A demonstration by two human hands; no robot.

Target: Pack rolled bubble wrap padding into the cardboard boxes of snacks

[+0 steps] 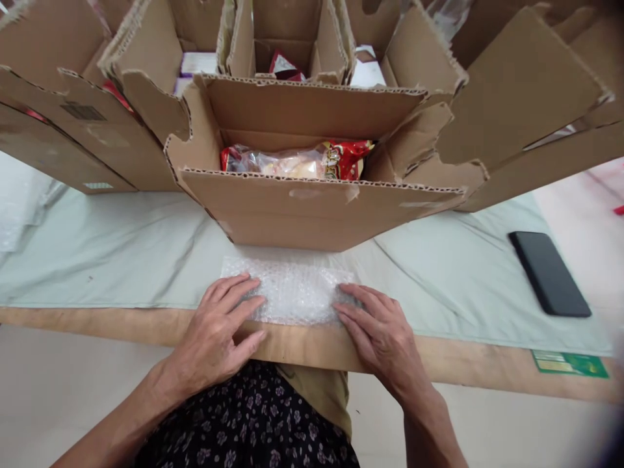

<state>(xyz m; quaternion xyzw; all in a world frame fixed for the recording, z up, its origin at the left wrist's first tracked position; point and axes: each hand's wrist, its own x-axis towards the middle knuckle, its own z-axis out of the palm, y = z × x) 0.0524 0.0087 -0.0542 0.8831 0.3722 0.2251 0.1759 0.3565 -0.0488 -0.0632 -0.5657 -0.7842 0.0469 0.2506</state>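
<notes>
A flat sheet or pouch of clear bubble wrap lies at the table's near edge, in front of the cardboard boxes. My left hand rests on its left end, fingers stretched out and thumb apart. On the right end lie the fingertips of my right hand, which is also extended. Neither hand grips the wrap; both press on it lightly from above. Whether anything is inside the wrap cannot be made out. Just beyond it stands an open cardboard box holding a red and clear plastic packet.
Several more open cardboard bins stand behind, some with small boxes inside. A black phone lies at the right on the pale green cloth. A green card sits at the wooden edge. White plastic is at far left.
</notes>
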